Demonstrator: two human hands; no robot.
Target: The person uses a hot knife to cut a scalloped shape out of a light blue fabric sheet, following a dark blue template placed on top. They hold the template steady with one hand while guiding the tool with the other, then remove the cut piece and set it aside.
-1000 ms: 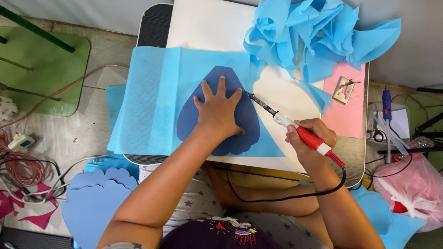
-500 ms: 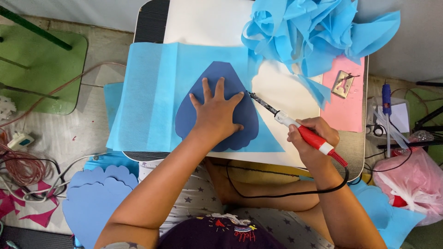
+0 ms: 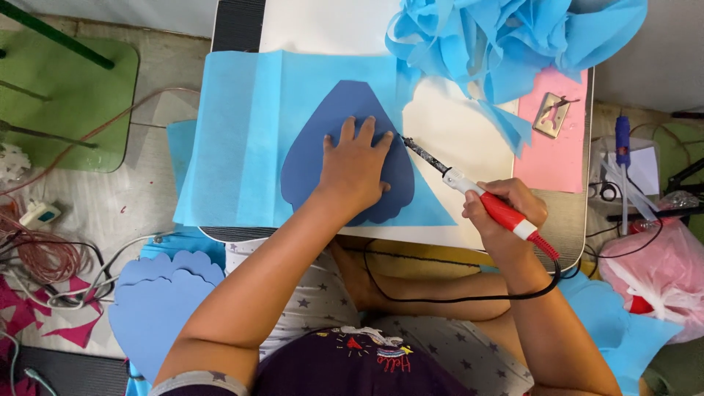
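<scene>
Floor at left: a stack of dark blue scallop-edged cut shapes [image 3: 158, 293] is seen beside the low white table [image 3: 469, 132]; tangled red and white cables [image 3: 37, 249] are lying further left, beside a green mat [image 3: 81, 95].

Sheet: a light blue non-woven fabric sheet [image 3: 242, 147] is spread flat over the table's left half; its lower right corner is drawn out to a point below the tool.

Template: a dark blue heart-like card template with a scalloped lower edge [image 3: 334, 117] is laid on the sheet, near its middle.

Left hand: the left hand [image 3: 356, 172] is pressed flat on the template, fingers spread and open, nothing gripped; compared with a second ago its place is unchanged, so the template is judged to be kept pinned.

Tool: a red-and-white handled hot cutting iron with a dark metal tip [image 3: 480, 198] is held slanted; its tip is set at the template's upper right edge, just beside the left fingertips; over the last second the tip is seen shifted only slightly along that edge, which suggests the outline is being followed slowly.

Right hand: the right hand [image 3: 506, 213] is closed around the red handle; a black cord [image 3: 455, 297] is trailed below it.

Far right: crumpled light blue fabric offcuts [image 3: 513, 37] are heaped at the table's top; a pink sheet [image 3: 550, 158] is lying beneath a small metal stand [image 3: 551, 114].
</scene>
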